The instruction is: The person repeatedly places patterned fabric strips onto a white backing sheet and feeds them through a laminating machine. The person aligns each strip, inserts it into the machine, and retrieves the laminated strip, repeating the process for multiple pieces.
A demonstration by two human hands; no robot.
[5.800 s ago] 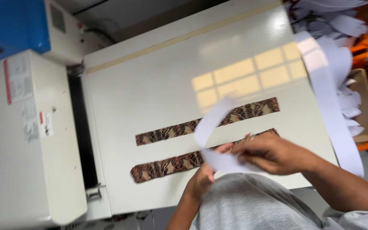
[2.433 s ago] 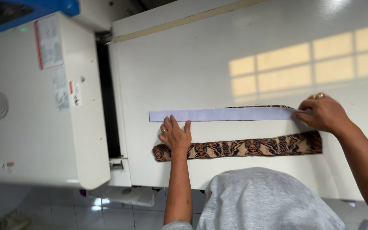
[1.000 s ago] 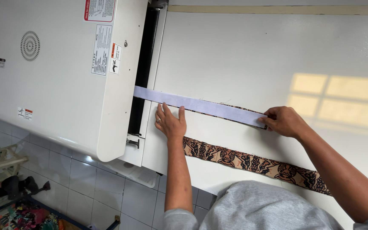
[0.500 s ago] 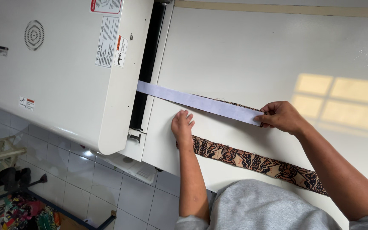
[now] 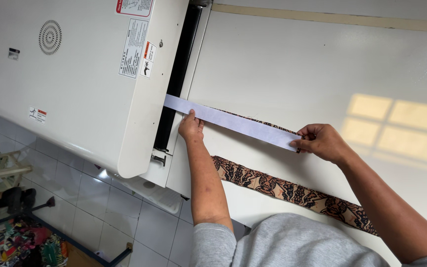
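Left hand [image 5: 191, 127] presses flat, ungripped, on the white strip [image 5: 233, 122] nearest the machine slot [image 5: 176, 81]; right hand [image 5: 322, 142] apparently pinches its far end.

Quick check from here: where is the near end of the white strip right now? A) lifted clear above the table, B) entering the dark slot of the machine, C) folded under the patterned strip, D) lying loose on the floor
B: the white strip runs from the right hand, past the left hand, into the machine's dark slot.
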